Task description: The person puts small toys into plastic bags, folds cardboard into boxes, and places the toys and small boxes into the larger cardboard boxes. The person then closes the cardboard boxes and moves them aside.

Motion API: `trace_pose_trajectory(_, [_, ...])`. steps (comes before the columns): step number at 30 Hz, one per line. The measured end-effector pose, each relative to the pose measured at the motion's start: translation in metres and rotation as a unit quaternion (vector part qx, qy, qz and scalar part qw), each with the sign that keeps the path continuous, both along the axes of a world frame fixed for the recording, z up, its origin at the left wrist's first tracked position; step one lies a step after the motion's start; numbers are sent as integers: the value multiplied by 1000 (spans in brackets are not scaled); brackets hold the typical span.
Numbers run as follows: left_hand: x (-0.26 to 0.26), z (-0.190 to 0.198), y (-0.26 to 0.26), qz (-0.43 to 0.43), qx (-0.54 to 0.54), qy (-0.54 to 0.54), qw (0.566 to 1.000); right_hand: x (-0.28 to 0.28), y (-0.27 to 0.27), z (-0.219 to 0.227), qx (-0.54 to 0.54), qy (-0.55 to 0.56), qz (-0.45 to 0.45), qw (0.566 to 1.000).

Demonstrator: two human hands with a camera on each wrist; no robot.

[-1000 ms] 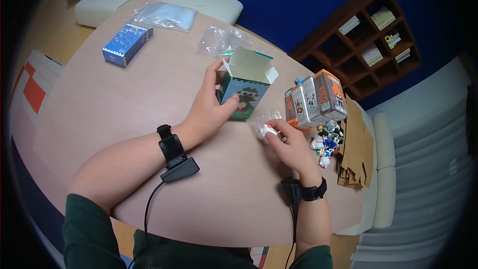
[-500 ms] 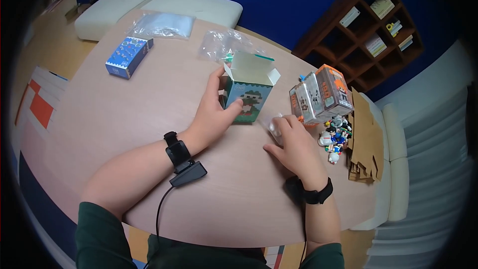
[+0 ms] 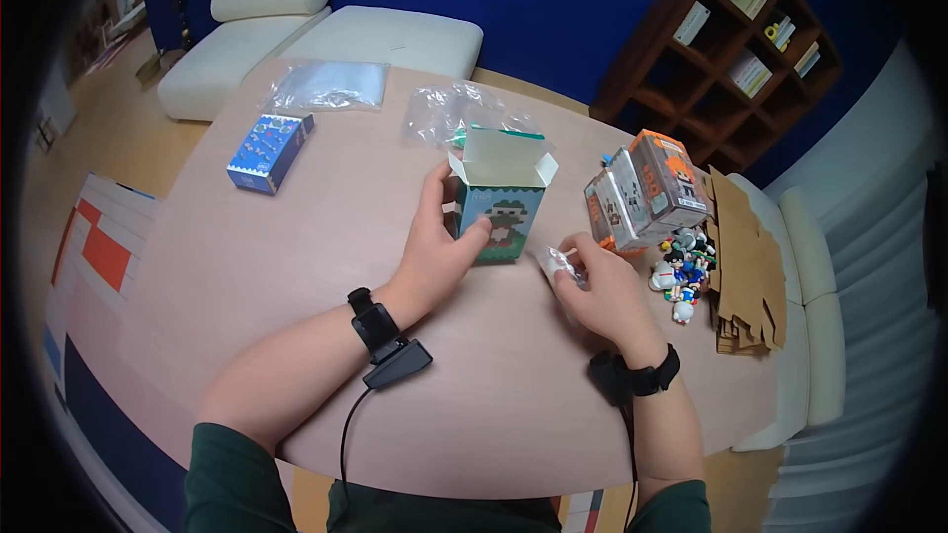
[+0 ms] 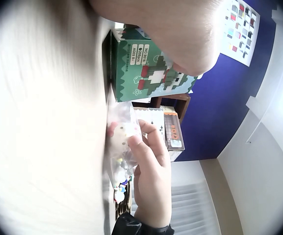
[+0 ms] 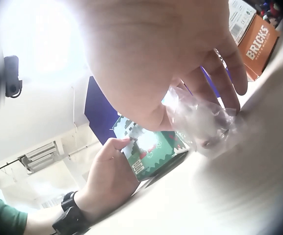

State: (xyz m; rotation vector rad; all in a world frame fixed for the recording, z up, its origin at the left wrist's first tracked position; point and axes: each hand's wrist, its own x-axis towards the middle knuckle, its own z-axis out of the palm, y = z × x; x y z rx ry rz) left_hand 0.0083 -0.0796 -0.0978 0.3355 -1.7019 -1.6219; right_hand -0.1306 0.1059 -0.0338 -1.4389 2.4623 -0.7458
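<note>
My left hand [image 3: 439, 252] grips an upright green and blue box [image 3: 502, 227] with a pixel-style picture on its front, thumb on the front face and fingers round its far side. The box's top flaps stand open, and the inside bottom is hidden. To its right, my right hand [image 3: 607, 291] pinches a small clear plastic bag [image 3: 556, 262] close over the table. Inside the bag, the left wrist view shows a white figurine [image 4: 118, 139] with a pinkish-red part. The bag's crinkled film [image 5: 200, 120] hangs between thumb and fingers in the right wrist view.
Orange and grey brick boxes [image 3: 647, 192] stand right, with several small figurines [image 3: 681, 276] before them and flattened cardboard [image 3: 746, 266] beyond. A blue box [image 3: 270, 153] lies far left. Clear plastic packaging [image 3: 331, 87] and a crumpled bag [image 3: 444, 114] lie along the back edge.
The right thumb, spread away from the bag half a second ago, has closed back onto it. My left hand keeps its grip on the green box. The head view has tilted up and shifted left.
</note>
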Motion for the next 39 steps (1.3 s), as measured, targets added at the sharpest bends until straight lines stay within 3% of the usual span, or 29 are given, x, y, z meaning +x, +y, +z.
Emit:
trace_pose_trajectory(5, [2,5,5,-22,21,-3,1000,-7,4,-1,3,57,18,998])
trace_pose_trajectory(7, [3,4,6,-35,25,-17,999,-10,5,-10,-110,132,63,983])
trace_pose_trajectory(10, [-1,2,4,-46,-19,4,999,-11,3,-20,-140,148,36,978])
trace_pose_trajectory(11, [-2,2,5,-56,-24,7,998,-5,3,-14,-69,143,-6,987])
trace_pose_trajectory(12, [-2,2,5,-49,-18,5,999,-6,5,-12,-72,146,-14,987])
trace_pose_trajectory(15, [-1,6,8,-43,-11,4,999,-11,7,-16,7,173,8,985])
trace_pose_trajectory(19, [1,7,7,-45,-5,-1,999,-2,9,-5,-32,181,26,983])
trace_pose_trajectory(22, [0,6,7,-56,-9,-6,998,-5,10,-10,-83,260,25,962])
trace_pose_trajectory(24, [-2,5,10,-64,-11,0,998,-5,9,-11,-15,271,7,963])
trace_pose_trajectory(28, [0,5,11,-84,-6,-4,996,-2,12,-7,13,287,12,958])
trace_pose_trajectory(31, [-2,0,8,-92,-15,-7,996,5,17,13,38,190,17,981])
trace_pose_trajectory(33, [-1,1,9,-104,-13,-5,994,10,24,42,81,74,136,985])
trace_pose_trajectory(34, [0,1,10,-102,-10,-6,995,15,28,58,84,73,139,984])
trace_pose_trajectory(36, [0,0,12,-122,-52,-6,991,25,33,83,5,-64,254,965])
trace_pose_trajectory(37, [-1,-1,15,-124,-51,-3,991,27,33,85,7,-62,251,966])
trace_pose_trajectory(39, [2,-3,23,-224,16,-11,974,33,35,87,-159,-156,283,933])
